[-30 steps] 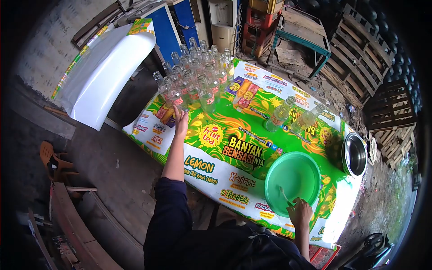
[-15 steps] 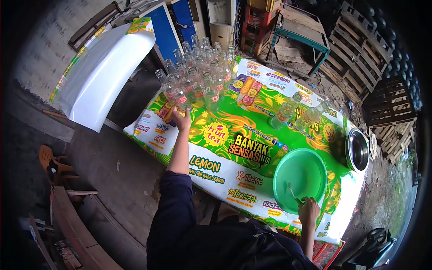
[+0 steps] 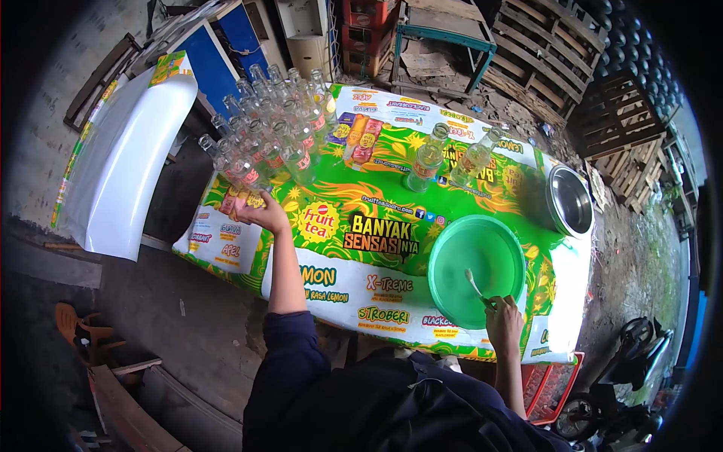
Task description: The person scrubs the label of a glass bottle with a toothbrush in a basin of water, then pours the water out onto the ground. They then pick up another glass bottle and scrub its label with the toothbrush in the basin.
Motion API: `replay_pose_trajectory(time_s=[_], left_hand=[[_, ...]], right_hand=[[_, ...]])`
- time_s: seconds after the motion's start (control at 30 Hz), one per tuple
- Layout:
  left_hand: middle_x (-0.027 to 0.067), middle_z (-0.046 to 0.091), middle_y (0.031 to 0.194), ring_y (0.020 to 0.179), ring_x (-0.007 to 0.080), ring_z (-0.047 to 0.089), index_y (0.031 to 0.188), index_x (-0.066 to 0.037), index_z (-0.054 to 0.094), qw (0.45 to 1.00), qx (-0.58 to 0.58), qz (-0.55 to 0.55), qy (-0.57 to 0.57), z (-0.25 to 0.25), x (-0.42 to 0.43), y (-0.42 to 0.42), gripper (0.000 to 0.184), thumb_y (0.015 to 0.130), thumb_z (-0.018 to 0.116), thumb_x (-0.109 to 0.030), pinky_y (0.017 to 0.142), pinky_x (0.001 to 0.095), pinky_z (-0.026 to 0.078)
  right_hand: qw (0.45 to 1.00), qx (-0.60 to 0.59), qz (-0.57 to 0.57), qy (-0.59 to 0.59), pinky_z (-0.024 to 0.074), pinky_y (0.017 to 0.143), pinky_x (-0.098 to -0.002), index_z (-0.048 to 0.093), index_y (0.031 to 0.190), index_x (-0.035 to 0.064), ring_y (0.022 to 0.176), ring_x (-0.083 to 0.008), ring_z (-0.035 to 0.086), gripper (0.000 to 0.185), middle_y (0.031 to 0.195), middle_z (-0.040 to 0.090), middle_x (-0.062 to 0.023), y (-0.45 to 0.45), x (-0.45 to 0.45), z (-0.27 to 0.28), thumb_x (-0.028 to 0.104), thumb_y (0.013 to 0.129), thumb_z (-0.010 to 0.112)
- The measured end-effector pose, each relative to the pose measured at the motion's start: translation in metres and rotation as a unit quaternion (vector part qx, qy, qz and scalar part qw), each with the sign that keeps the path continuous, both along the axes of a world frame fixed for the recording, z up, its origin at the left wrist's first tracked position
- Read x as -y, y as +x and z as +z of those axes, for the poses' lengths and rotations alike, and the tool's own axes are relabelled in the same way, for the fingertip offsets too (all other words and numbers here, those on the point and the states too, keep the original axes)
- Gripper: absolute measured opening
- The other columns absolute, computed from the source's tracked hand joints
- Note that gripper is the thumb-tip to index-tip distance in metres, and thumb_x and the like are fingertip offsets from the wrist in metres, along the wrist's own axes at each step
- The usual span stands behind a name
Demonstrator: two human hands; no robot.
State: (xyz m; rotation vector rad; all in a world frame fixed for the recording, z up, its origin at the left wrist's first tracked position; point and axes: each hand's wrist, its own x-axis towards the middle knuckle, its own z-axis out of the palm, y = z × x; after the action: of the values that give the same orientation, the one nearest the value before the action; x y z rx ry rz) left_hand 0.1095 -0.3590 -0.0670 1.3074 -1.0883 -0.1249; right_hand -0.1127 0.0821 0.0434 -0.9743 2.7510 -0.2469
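Observation:
My left hand (image 3: 263, 213) is beside the near-left edge of a cluster of clear glass bottles (image 3: 265, 124). Its thumb and fingers look apart, close to the base of the nearest bottle (image 3: 242, 173); whether they touch it is hard to see. My right hand (image 3: 503, 320) is closed round the handle of a slim brush with a whitish head (image 3: 472, 280). The brush head hangs over the inside of a green plastic basin (image 3: 437, 260). Two more glass bottles, one upright (image 3: 426, 162) and another (image 3: 473, 160) beside it, stand behind the basin.
The table's cover (image 3: 380, 282) is printed green and white. A metal bowl (image 3: 556, 203) sits at the right end. Beyond are a teal-framed table (image 3: 444, 32), wooden pallets (image 3: 546, 56) and stacked crates (image 3: 365, 38). A red crate (image 3: 553, 384) stands below the near right corner.
The camera view has turned to the right, so the table and bottles appear further left. My left hand sits slightly apart from the nearest bottle. The brush remains in my right hand over the basin.

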Motion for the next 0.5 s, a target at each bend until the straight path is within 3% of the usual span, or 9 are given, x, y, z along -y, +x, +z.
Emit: replay_pose_trajectory(time_s=[0.13,0.2,0.27,0.33,0.4,0.47,0.5], left_hand=[[0.0104,0.042,0.104,0.087,0.0196,0.039,0.111,0.0,0.039,0.968,-0.036,-0.243,-0.055,0.052,-0.065,-0.085,0.04,0.078,0.06,-0.007,0.078,0.0323,0.034],[0.0116,0.045,0.107,0.089,0.0207,0.043,0.115,0.0,0.039,0.887,0.015,-0.462,0.01,0.087,-0.082,-0.131,0.048,0.077,0.066,-0.016,0.081,0.0335,0.037],[0.0154,0.044,0.116,0.101,0.0258,0.045,0.12,0.001,0.037,0.818,0.084,-0.568,-0.004,0.09,-0.081,-0.18,0.061,0.076,0.069,-0.027,0.088,0.0358,0.037],[0.0195,0.045,0.12,0.112,0.0299,0.045,0.123,0.003,0.034,0.819,0.125,-0.558,0.047,0.082,-0.081,-0.219,0.071,0.075,0.069,-0.036,0.094,0.0376,0.037],[0.0209,0.051,0.116,0.11,0.0309,0.049,0.124,0.004,0.034,0.796,0.175,-0.566,0.127,0.088,-0.085,-0.238,0.071,0.076,0.067,-0.038,0.092,0.0376,0.039],[0.0202,0.061,0.098,0.094,0.0336,0.059,0.108,0.004,0.048,0.795,0.208,-0.557,0.118,0.093,-0.087,-0.248,0.052,0.079,0.064,-0.035,0.082,0.0392,0.046],[0.02,0.062,0.095,0.091,0.034,0.06,0.104,0.003,0.049,0.802,0.212,-0.547,0.111,0.093,-0.088,-0.251,0.047,0.079,0.063,-0.034,0.079,0.0396,0.047]], right_hand=[[0.999,0.032,-0.016,-0.024,0.0467,0.065,-0.0421,0.059,0.092,0.0055,0.078,-0.0335,0.059,0.021,0.093,0.055,-0.0134,-0.001,-0.002,0.002,0.009,0.072,0.064],[0.995,0.034,0.007,-0.095,0.047,0.065,-0.0428,0.057,0.094,0.0037,0.079,-0.0358,0.058,0.024,0.095,0.054,-0.0168,-0.003,-0.005,0.0,0.0,0.071,0.059],[0.99,0.032,0.056,-0.127,0.0467,0.065,-0.0435,0.056,0.095,0.0016,0.078,-0.037,0.057,0.029,0.094,0.052,-0.0194,-0.01,-0.011,-0.01,-0.006,0.067,0.053],[0.982,0.037,0.084,-0.164,0.0467,0.066,-0.0435,0.055,0.097,-0.0008,0.078,-0.0377,0.056,0.034,0.092,0.051,-0.0209,-0.008,-0.01,-0.008,-0.009,0.065,0.048],[0.979,0.051,0.127,-0.152,0.047,0.07,-0.0433,0.052,0.102,-0.0029,0.082,-0.0381,0.056,0.037,0.094,0.051,-0.0221,-0.011,-0.014,-0.009,-0.009,0.066,0.048],[0.978,0.088,0.117,-0.147,0.047,0.071,-0.0434,0.051,0.103,-0.0025,0.084,-0.0377,0.056,0.037,0.094,0.052,-0.0224,-0.01,-0.021,-0.005,-0.008,0.067,0.048],[0.975,0.083,0.098,-0.182,0.046,0.07,-0.0432,0.055,0.098,-0.0023,0.081,-0.0389,0.056,0.031,0.088,0.057,-0.0207,-0.008,-0.025,-0.005,-0.006,0.068,0.054]])
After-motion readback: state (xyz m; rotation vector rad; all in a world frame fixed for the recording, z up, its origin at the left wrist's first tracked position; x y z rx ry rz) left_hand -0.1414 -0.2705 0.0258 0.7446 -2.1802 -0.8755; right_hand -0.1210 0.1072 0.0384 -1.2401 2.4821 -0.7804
